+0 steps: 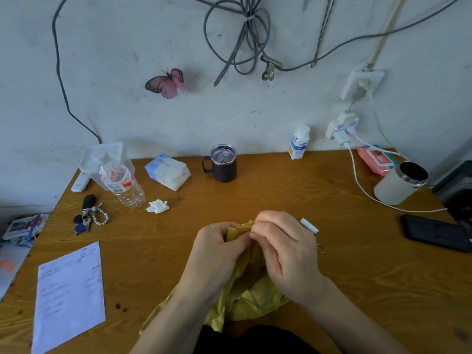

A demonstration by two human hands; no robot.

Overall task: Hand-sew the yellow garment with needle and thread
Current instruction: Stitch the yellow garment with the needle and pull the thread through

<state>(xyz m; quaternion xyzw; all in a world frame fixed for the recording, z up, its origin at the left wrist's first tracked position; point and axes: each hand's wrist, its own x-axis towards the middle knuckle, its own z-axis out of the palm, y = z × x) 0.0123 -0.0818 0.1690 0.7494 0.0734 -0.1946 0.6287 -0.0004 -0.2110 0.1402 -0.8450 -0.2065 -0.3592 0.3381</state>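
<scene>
Both grips are closed: the left hand (217, 247) and right hand (283, 247) pinch a bunched fold of the yellow garment (251, 297) above the counter (255, 195). The cloth looks light, soft and limp, best held near the stitch. No needle is discernible.

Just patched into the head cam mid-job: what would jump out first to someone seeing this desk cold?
Both hands, the left hand and right hand, meet at the near centre of the wooden table, pinching a bunched fold of the yellow garment; no needle or thread can be made out. Above, a pink butterfly decorates the wall beside a tangle of grey cables. A dark lidded mug stands at the table's back edge.
</scene>
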